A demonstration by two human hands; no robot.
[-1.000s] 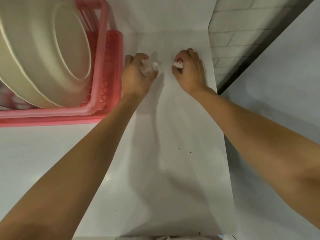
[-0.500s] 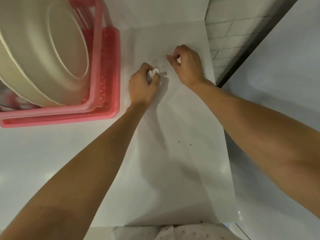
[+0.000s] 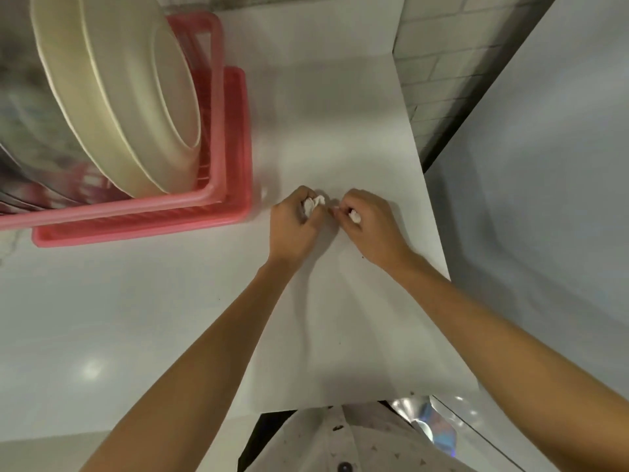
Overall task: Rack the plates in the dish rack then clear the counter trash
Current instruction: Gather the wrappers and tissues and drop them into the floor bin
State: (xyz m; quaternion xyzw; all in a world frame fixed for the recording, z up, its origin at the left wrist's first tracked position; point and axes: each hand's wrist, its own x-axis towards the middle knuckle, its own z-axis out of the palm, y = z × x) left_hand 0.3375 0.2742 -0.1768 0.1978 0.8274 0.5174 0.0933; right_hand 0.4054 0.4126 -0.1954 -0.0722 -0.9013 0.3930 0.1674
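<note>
Cream plates (image 3: 115, 97) stand on edge in the pink dish rack (image 3: 218, 137) at the far left of the white worktop (image 3: 102, 318). Near its corner, the left hand (image 3: 294, 226) has its fingers curled around a crumpled white scrap (image 3: 313, 203); the right hand (image 3: 369, 226), almost touching it, pinches another paper bit (image 3: 354, 216). A tiled wall (image 3: 429, 63) borders the right.

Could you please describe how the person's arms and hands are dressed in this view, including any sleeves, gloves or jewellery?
Both forearms are bare up to the frame edge, with no sleeves in view. The left hand and right hand wear no gloves, and no rings, watch or bracelets are visible. Below, at the frame's bottom, the person's light shirt shows a small dark scattered print and a dark button.
</note>
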